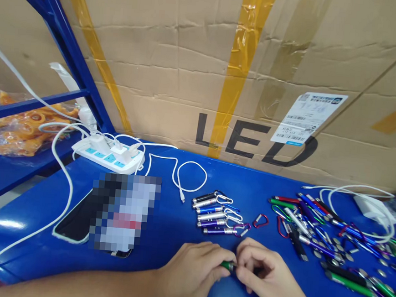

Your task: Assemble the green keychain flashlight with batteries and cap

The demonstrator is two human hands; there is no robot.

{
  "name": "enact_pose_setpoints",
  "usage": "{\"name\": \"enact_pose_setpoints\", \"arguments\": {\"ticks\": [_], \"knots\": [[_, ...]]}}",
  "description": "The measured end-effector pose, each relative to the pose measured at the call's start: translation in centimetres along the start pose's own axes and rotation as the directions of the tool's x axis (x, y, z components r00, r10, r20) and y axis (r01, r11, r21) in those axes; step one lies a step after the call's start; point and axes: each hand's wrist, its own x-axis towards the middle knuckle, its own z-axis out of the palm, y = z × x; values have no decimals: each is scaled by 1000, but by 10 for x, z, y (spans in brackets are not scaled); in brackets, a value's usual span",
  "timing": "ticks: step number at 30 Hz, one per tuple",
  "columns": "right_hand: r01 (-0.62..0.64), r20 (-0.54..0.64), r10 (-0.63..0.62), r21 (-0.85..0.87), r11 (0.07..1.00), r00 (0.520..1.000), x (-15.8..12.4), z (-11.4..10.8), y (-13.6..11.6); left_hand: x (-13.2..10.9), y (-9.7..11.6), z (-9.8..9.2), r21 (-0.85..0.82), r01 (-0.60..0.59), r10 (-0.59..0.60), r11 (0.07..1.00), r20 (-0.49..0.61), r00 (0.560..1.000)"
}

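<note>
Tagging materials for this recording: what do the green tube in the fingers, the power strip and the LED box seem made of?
Green tube: perhaps coloured metal, given its metallic-looking end; mostly covered, so uncertain.
Power strip: probably moulded plastic, white and smooth, with rounded edges.
LED box: cardboard, likely corrugated, matt brown, with creases across its face.

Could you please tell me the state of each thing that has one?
Green tube: gripped, partly hidden
Left hand: closed around green tube
Right hand: curled at the tube's end
Penlight row: lying side by side
Power strip: partly occupied
Looped cable: near end unplugged
Left phone: visible screen dark
Cardboard box: taped
</note>
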Motion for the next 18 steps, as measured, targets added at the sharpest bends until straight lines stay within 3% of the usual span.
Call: {"name": "enact_pose_setpoints", "arguments": {"ticks": [4,7,10,12,15,18], "knots": [[-39,61,38,6,999,997,3,-3,3,0,1,1,-12,45,-45,999,13,999],[135,-40,-135,12,991,990,5,-3,-1,0,2,1,-46,72,-71,996,21,997],[374,-170,-387,-107,921,906,5,-3,-7,-1,4,0,-93,99,-98,991,16,995],[468,-205,-502,-193,862,840,3,-3,-9,-2,4,0,-113,109,-109,988,4,994],[556,-230,-609,-257,790,759,1,-2,-9,-4,4,2,-122,111,-115,986,-24,993],[593,-241,-655,-285,753,716,-1,-2,-7,-4,2,4,-100,120,-125,988,-41,991]]}}
